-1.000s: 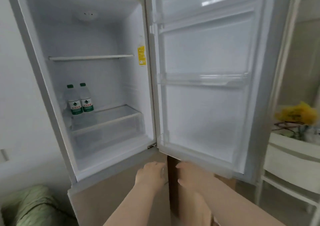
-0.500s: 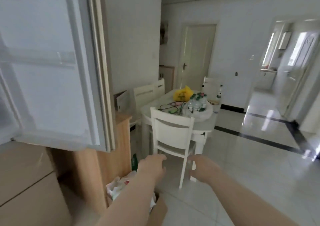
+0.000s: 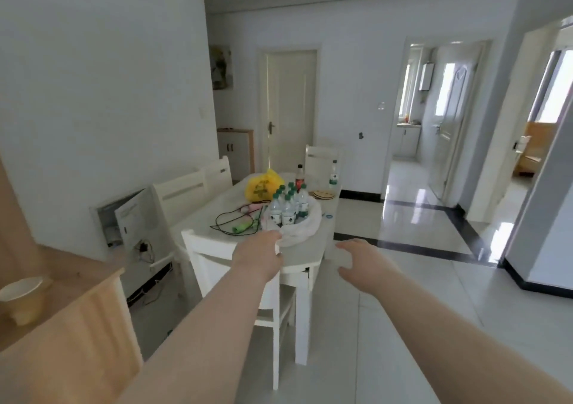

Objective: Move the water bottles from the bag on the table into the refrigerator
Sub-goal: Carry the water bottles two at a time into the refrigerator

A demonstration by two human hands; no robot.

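Both grips empty and half-open, left hand (image 3: 259, 256) nearer: upright water bottles (image 3: 286, 206) in white bag (image 3: 302, 228) on bench (image 3: 305, 256) dead ahead, right hand (image 3: 356, 259) just beside.

hands (image 3: 259, 253): 2 | white bag (image 3: 305, 228): 1 | green-capped water bottles (image 3: 287, 212) in bag: cluster, exact count unclear | yellow bag (image 3: 262, 186): 1 | white chairs (image 3: 217, 267): 4 | table (image 3: 305, 256): 1 | bowl (image 3: 21, 298): 1

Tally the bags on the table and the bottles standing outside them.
Bags: 2, the white bag and the yellow bag
Bottles outside the bags: 2, the dark bottle and the clear bottle
Total: 4
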